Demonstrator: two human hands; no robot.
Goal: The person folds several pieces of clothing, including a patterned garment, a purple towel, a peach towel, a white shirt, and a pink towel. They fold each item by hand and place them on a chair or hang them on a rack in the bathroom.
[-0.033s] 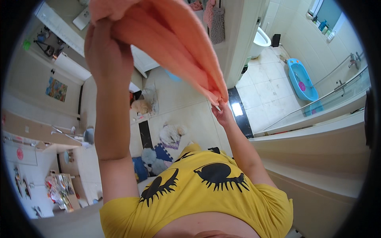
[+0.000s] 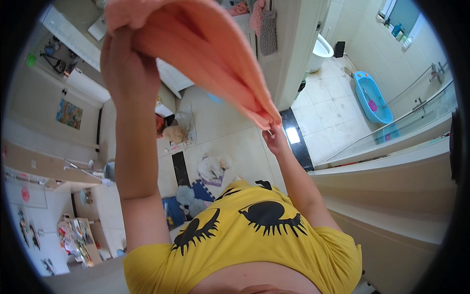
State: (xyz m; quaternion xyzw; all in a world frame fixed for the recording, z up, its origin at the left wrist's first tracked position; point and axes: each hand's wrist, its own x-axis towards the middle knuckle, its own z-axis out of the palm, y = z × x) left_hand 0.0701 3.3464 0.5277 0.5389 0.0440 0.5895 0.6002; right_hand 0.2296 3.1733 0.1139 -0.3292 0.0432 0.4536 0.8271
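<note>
A coral-pink, fleecy towel (image 2: 205,54) hangs stretched between my two raised hands, its upper part running out of the top of the view. My left hand (image 2: 129,66) is closed round its upper left end, the fingers partly hidden by the cloth. Lower down and to the right, my right hand (image 2: 275,139) pinches the narrow gathered end. A small white strip, perhaps a tag, shows at those fingertips. Between the hands the cloth sags into a deep fold.
A door frame (image 2: 298,49) stands just right of the towel, with a bathroom beyond holding a blue baby bath (image 2: 373,98). Soft toys (image 2: 210,169) and blue foam mats (image 2: 201,190) lie on the floor near me. A grey fluffy cloth (image 2: 268,33) hangs behind the towel.
My left hand and its end of the towel have shifted slightly left and down. The right hand keeps its pinch in nearly the same place.
</note>
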